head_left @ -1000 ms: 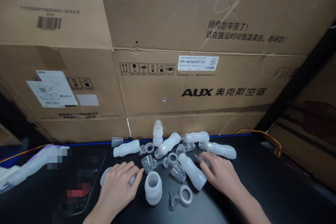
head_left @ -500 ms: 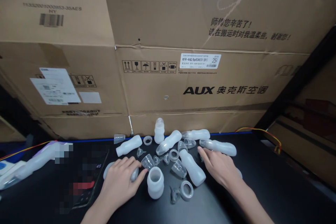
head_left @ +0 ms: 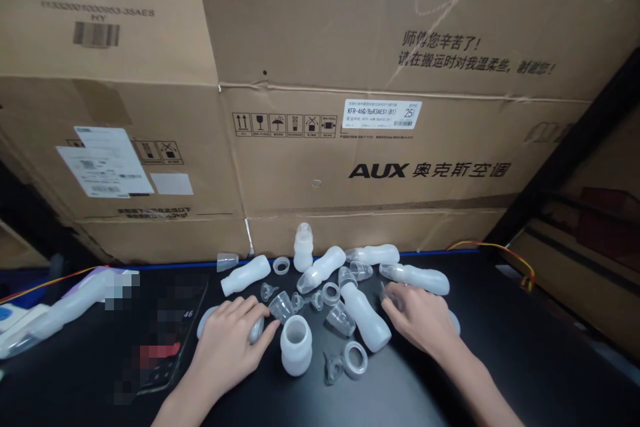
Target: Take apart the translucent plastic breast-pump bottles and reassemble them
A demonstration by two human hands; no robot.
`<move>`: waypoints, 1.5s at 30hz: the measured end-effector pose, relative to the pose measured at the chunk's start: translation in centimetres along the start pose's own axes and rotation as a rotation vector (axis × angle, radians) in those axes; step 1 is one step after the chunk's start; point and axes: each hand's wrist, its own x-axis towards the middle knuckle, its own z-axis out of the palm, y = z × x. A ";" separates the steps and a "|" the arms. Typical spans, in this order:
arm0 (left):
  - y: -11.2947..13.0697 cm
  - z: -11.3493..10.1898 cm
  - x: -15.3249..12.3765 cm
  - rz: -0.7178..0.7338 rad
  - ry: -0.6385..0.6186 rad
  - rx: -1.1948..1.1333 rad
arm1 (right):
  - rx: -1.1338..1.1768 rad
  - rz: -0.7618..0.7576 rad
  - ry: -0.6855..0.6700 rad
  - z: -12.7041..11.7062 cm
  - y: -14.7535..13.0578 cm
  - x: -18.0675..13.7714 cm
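My left hand [head_left: 234, 333] lies over a milky baby bottle on its side, fingers curled around it; the bottle's end [head_left: 205, 321] and its clear cap [head_left: 257, 329] show on either side. On the right, my right hand [head_left: 417, 317] is curled over another lying bottle, whose white end [head_left: 455, 322] peeks out behind it, with clear plastic [head_left: 391, 295] at the fingertips. Between the hands stands an uncapped bottle [head_left: 296, 357]. Near it are a screw ring [head_left: 355, 345], a clear nipple [head_left: 333, 367] and a clear cap [head_left: 341, 317].
Several more bottles lie farther back, and a capped one [head_left: 303, 247] stands upright by the cardboard box [head_left: 320, 187]. A phone [head_left: 170, 353] and a wrapped bottle [head_left: 60, 317] are at the left. The black table [head_left: 400, 387] has a blue back edge.
My right hand has drawn its fingers in over the bottle and shifted slightly right and toward me. My left hand has stayed in place.
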 end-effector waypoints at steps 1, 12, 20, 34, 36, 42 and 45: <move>0.0 0.0 0.0 0.000 0.000 0.002 | -0.006 0.002 0.006 0.0 0.0 0.1; 0.1 -0.1 0.3 0.016 0.020 0.016 | 0.001 0.036 0.012 0.4 -0.1 0.8; 0.1 -0.1 0.3 0.004 0.011 0.008 | 0.036 -0.043 -0.002 -0.2 0.3 -0.4; -0.1 -0.3 0.3 -0.046 -0.106 -0.062 | 0.017 -0.006 0.029 0.6 -0.6 0.4; -0.2 -0.7 -0.2 -0.056 -0.136 -0.072 | 0.039 0.019 0.027 0.4 -0.6 0.2; -1.3 -0.8 -1.6 -0.175 -0.157 -0.132 | 0.149 0.083 0.057 0.4 0.7 0.0; -1.7 -0.5 -1.2 -0.199 -0.050 -0.226 | 0.248 0.120 0.107 0.7 1.6 0.0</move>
